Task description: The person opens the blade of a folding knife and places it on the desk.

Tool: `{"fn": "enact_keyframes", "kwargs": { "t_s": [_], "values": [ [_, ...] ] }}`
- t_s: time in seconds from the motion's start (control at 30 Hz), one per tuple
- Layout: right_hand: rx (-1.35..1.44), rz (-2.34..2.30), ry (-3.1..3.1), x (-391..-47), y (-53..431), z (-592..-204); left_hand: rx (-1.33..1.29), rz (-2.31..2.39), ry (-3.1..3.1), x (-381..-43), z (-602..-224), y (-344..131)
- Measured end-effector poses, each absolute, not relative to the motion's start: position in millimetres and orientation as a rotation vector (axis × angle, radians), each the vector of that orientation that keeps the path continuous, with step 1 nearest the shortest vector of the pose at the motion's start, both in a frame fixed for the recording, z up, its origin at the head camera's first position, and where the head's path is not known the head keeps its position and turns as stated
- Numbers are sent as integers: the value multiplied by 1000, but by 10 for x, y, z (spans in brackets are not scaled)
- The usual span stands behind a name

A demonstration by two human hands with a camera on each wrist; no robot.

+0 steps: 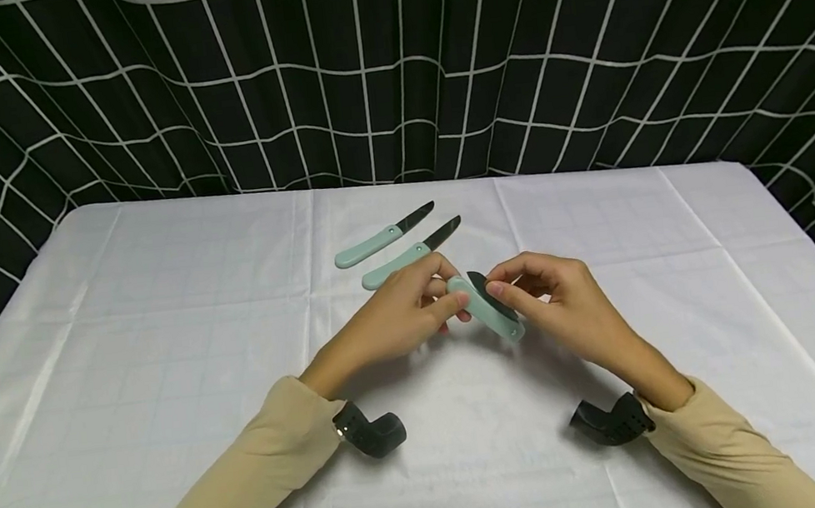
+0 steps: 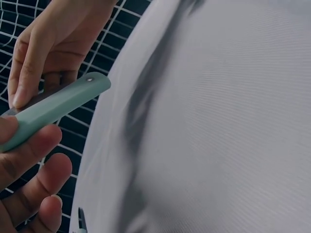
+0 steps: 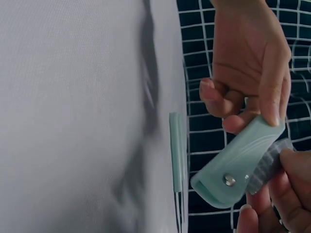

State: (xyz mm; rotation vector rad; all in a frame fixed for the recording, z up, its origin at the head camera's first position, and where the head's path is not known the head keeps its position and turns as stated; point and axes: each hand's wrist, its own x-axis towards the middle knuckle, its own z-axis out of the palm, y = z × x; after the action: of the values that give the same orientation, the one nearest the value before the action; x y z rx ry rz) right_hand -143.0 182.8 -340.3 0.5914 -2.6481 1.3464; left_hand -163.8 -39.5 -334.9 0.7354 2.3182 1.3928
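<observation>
Between the two hands is a folding knife [image 1: 486, 312] with a mint-green handle and a dark blade partly swung out of it. My left hand [image 1: 402, 309] grips the end of the handle away from the pivot, thumb on top. The right hand [image 1: 566, 294] pinches the blade between thumb and fingers. Seen in the right wrist view, the handle [image 3: 233, 162] has a metal pivot rivet, and the blade [image 3: 267, 167] sits at the right fingertips. In the left wrist view the handle [image 2: 63, 104] hides most of the blade.
Two matching knives lie unfolded side by side beyond the left hand, a farther knife [image 1: 369, 246] and a nearer knife [image 1: 397, 267], blades toward the upper right. A white cloth [image 1: 163, 357] covers the table. Behind it hangs a black curtain [image 1: 326, 70] with white grid lines.
</observation>
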Motion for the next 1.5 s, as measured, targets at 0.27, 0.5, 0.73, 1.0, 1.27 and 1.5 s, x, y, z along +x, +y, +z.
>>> {"fn": "enact_keyframes", "kwargs": {
  "t_s": [0.27,0.5,0.73,1.0,1.27,1.5],
  "values": [
    [716,1351,-2626,-1409,1782,-3441,761,1318,2354,-1550,-3356,-440],
    [852,1286,-2564,-1418,1781,-3469,794,1290,2357,-1515,-3391,-398],
    [838,1244,-2594,-1405,1770,-3446,814,1281,2394,-1498,-3387,-374],
    [758,1237,-2592,-1407,1784,-3409,815,1313,2406,-1500,-3373,-368],
    [559,1403,-2595,-1425,1866,-3323,740,1428,2347,-1525,-3349,-415],
    [539,1543,-2570,-1466,1925,-3329,718,1470,2324,-1539,-3355,-452]
  ]
}}
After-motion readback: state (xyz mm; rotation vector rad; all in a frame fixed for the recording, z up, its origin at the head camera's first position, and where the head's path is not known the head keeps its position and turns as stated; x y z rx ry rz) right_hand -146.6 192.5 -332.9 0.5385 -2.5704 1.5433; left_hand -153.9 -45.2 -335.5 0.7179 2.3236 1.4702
